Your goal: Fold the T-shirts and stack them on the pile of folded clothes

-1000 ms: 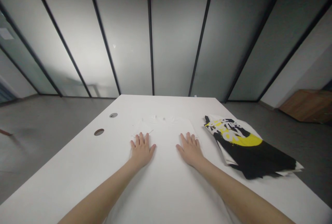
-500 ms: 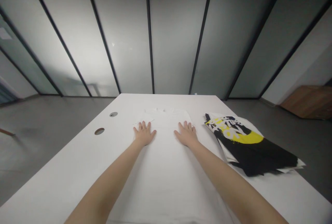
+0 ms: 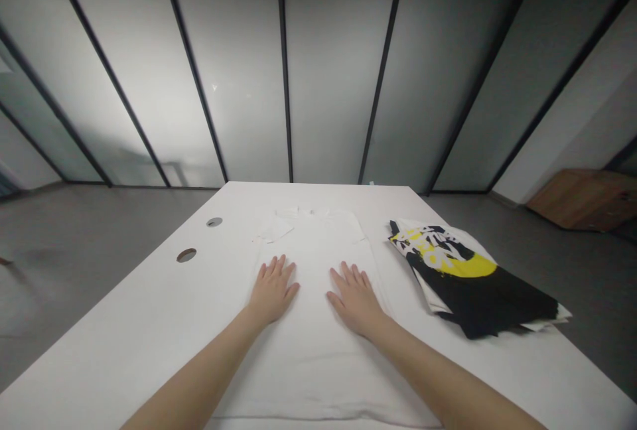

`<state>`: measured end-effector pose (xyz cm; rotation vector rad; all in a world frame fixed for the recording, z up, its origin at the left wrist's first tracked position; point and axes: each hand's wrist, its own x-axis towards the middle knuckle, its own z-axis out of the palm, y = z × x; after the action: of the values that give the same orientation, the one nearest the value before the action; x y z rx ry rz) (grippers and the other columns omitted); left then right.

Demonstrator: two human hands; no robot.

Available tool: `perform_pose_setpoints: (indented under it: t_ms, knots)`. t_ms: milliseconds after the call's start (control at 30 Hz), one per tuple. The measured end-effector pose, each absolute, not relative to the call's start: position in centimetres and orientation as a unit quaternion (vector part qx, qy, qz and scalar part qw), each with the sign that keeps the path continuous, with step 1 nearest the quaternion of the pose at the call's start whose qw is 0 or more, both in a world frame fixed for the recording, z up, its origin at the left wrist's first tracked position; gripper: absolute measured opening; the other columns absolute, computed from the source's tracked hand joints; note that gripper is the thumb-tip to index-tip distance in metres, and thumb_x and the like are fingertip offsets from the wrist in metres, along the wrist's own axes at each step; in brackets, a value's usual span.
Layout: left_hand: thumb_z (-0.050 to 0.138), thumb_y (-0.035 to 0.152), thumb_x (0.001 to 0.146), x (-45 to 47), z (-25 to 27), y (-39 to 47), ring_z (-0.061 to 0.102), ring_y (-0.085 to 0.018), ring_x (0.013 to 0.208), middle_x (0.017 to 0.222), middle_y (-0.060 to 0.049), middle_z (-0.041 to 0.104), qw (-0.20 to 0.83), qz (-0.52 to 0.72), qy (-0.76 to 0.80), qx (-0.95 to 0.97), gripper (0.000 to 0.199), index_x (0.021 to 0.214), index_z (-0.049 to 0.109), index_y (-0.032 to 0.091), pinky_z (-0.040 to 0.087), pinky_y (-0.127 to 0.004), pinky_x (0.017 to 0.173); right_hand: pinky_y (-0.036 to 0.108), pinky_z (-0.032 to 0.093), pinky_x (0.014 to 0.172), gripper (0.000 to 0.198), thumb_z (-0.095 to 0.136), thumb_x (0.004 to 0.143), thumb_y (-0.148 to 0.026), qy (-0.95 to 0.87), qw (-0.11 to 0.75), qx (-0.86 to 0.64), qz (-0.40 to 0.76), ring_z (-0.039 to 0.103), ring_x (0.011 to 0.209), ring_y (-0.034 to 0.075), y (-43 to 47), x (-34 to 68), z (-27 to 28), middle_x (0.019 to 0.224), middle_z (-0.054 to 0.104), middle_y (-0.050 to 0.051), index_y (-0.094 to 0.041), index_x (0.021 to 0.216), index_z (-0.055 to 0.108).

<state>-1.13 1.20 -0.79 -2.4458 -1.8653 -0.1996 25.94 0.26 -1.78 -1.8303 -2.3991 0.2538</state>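
Note:
A white T-shirt [image 3: 313, 350] lies spread flat on the white table, its collar at the far end and its hem close to me. Short sleeves show at both sides near the top. My left hand [image 3: 273, 290] rests palm down on the left part of the shirt's body, fingers spread. Across from it, my right hand [image 3: 355, 297] lies flat on the right part, fingers also apart. Neither hand grips the cloth. Slight wrinkles run near the hem.
On the table's [image 3: 124, 337] right side sits a stack of folded black, white and yellow printed cloth [image 3: 462, 277]. Two round holes pierce the tabletop at the left. Frosted glass panels [image 3: 333, 71] stand beyond the far edge. A wooden piece [image 3: 582, 198] is on the floor at right.
Both hands have slid toward me along the shirt, from just below the sleeves to the middle of its body. The hem now shows more fully at the bottom as the view shifted slightly.

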Motion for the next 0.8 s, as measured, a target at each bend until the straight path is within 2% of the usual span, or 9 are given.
perform_pose_setpoints:
  t_ms: [100, 267, 400, 533, 667, 800]
  knots:
    - [0.039, 0.051, 0.108, -2.8, -1.0, 0.3, 0.033, -0.036, 0.158, 0.172, -0.015, 0.034, 0.0, -0.038, -0.599, -0.8, 0.062, 0.162, 0.045, 0.022, 0.03, -0.055, 0.127, 0.054, 0.01, 0.13, 0.071, 0.039, 0.106, -0.061, -0.796, 0.049, -0.595, 0.103, 0.014, 0.163, 0.039, -1.5, 27.7, -2.1, 0.178, 0.018, 0.012, -0.026, 0.168, 0.034]
    - [0.034, 0.048, 0.11, -3.8, -0.8, -1.1, 0.033, -0.037, 0.158, 0.169, -0.021, 0.037, 0.021, -0.038, -0.63, -0.776, 0.062, 0.161, 0.047, 0.015, 0.03, -0.057, 0.126, 0.053, 0.013, 0.131, 0.071, 0.041, 0.107, -0.057, -0.792, 0.043, -0.598, 0.114, 0.013, 0.163, 0.038, -2.6, 30.2, -1.7, 0.177, 0.017, 0.015, -0.022, 0.168, 0.034]
    - [0.037, 0.058, 0.108, -3.6, -1.8, -5.2, 0.027, -0.037, 0.16, 0.173, -0.015, 0.031, 0.015, -0.066, -0.586, -0.808, 0.066, 0.165, 0.041, 0.024, 0.028, -0.061, 0.127, 0.058, 0.008, 0.131, 0.076, 0.046, 0.103, -0.065, -0.802, 0.052, -0.582, 0.12, 0.004, 0.164, 0.038, -5.5, 30.9, -2.0, 0.179, 0.008, 0.011, -0.029, 0.169, 0.032]
    - [0.044, 0.068, 0.103, -4.2, -1.8, -8.2, 0.021, -0.036, 0.163, 0.176, -0.009, 0.024, -0.046, -0.053, -0.484, -0.872, 0.075, 0.168, 0.032, 0.033, 0.019, -0.062, 0.13, 0.058, 0.002, 0.131, 0.095, 0.058, 0.091, -0.079, -0.844, 0.033, -0.508, 0.167, -0.001, 0.164, 0.037, -7.8, 31.8, -1.8, 0.179, 0.003, 0.006, -0.037, 0.17, 0.024]
    - [0.047, 0.078, 0.097, -4.6, -0.4, -8.6, 0.016, -0.039, 0.163, 0.177, -0.01, 0.018, -0.082, -0.03, -0.465, -0.881, 0.086, 0.169, 0.028, 0.034, 0.015, -0.066, 0.13, 0.056, -0.001, 0.132, 0.102, 0.064, 0.087, -0.078, -0.837, 0.004, -0.507, 0.203, -0.004, 0.164, 0.037, -7.8, 32.4, -0.9, 0.179, 0.0, 0.006, -0.035, 0.17, 0.022]
    - [0.048, 0.081, 0.094, -4.1, -0.1, -8.6, 0.016, -0.04, 0.163, 0.177, -0.01, 0.019, -0.075, -0.022, -0.495, -0.865, 0.09, 0.169, 0.029, 0.034, 0.016, -0.067, 0.129, 0.054, 0.003, 0.132, 0.099, 0.064, 0.089, -0.075, -0.822, -0.007, -0.53, 0.208, -0.004, 0.164, 0.036, -7.4, 33.1, -0.2, 0.178, -0.001, 0.006, -0.034, 0.17, 0.024]
